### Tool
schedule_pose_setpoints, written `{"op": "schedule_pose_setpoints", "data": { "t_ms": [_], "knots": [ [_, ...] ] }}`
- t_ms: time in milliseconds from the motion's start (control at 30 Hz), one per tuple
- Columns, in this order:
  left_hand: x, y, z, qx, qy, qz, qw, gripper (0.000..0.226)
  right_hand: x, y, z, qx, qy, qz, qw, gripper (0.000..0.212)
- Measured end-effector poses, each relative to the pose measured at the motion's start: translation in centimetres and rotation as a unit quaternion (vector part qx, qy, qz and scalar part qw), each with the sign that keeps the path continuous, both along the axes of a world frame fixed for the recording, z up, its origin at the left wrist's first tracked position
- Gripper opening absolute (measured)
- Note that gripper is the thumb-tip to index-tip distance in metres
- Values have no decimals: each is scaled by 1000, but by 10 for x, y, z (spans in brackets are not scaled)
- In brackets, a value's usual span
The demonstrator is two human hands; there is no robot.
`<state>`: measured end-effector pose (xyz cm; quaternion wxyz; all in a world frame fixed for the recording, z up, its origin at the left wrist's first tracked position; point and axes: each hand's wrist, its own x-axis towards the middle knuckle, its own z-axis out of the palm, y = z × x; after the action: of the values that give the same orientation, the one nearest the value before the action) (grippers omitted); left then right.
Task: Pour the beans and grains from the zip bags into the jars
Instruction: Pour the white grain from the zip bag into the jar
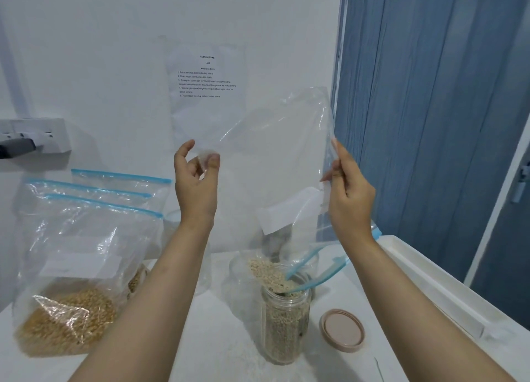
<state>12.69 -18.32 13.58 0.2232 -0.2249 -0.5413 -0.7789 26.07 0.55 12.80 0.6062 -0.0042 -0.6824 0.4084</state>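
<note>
Zip bag upended, mouth down in jar; corners pinched by left hand and right hand.

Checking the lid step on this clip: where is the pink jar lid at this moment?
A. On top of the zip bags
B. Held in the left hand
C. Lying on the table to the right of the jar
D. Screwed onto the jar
C: the pink lid lies flat on the table, right of the open jar.

Both hands hold upturned zip bag over jar.
</note>
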Motion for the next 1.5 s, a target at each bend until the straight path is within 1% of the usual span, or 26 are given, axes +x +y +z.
{"op": "schedule_pose_setpoints", "data": {
  "t_ms": [100,200,433,633,767,1000,1133,1200,1333,1500],
  "knots": [
    [1,0,3,14,0,-12,1000,36,-1,0,2,3,-2,-5,1000,54],
    [3,1,6,29,0,-20,999,38,-1,0,1,3,-5,0,1000,56],
    [5,3,0,19,-9,-42,999,51,-2,1,0,2,-5,-1,1000,52],
    [6,4,-2,10,-2,-48,999,47,-4,2,0,-2,0,-5,1000,47],
    [4,7,-8,2,-2,-55,998,52,-5,2,-1,-4,-1,-14,1000,49],
    [1,5,-6,32,14,-41,999,57,-4,5,-3,-23,1,-11,1000,46],
    [-3,5,-5,15,28,-15,999,64,-4,5,-4,-20,-4,-15,1000,45],
    [1,6,-4,6,26,-17,1000,59,-4,5,-4,-23,-5,-16,1000,45],
    [4,5,-2,14,18,-39,999,29,-3,5,-4,-25,-12,-21,999,45],
    [1,3,4,18,24,-36,999,13,-3,6,-6,-31,-14,-25,999,42]
  ]
}}
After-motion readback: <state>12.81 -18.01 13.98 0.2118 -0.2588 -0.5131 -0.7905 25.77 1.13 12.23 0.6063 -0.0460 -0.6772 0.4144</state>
